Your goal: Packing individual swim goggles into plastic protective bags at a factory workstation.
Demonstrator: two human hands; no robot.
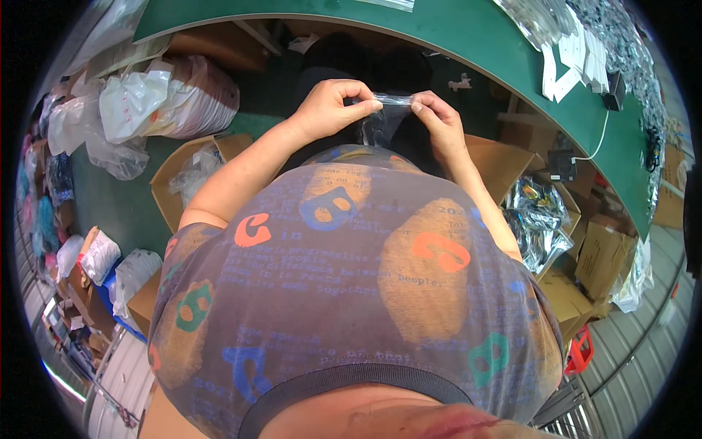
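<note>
Where the two hands face each other: a clear plastic bag (397, 101) is stretched from one grip to the other, its shiny upper edge nearly level and its body hanging down between them.
Left grip (329, 107): thumb and forefinger are pinched together on the bag's left end.
Right grip (442, 124): thumb and fingertips are clamped on the bag's right end, just beside the left grip but apart from it.
Shirt (344, 293): dark and patterned, it fills the middle of the view, nearer the person than both grips.
Green surface (468, 44): it curves round beyond both grips and down past the right one.
White strips (581, 62): a loose bunch lies on the surface, well to the right of the right grip.
Clear packets (627, 44): a heap of them lies further right from that grip than the strips.
Black box (615, 94): it sits at the surface's near edge, right of the right grip, with a white cable (604, 139) running down from it.
Silvery bags (537, 245): they are piled beside the right forearm, nearer the person than the right grip.
White sack (208, 95): bulging, it stands well left of the left grip.
Cardboard box (162, 192): open, with clear plastic inside, it stands beside the left forearm, left of the left grip.
</note>
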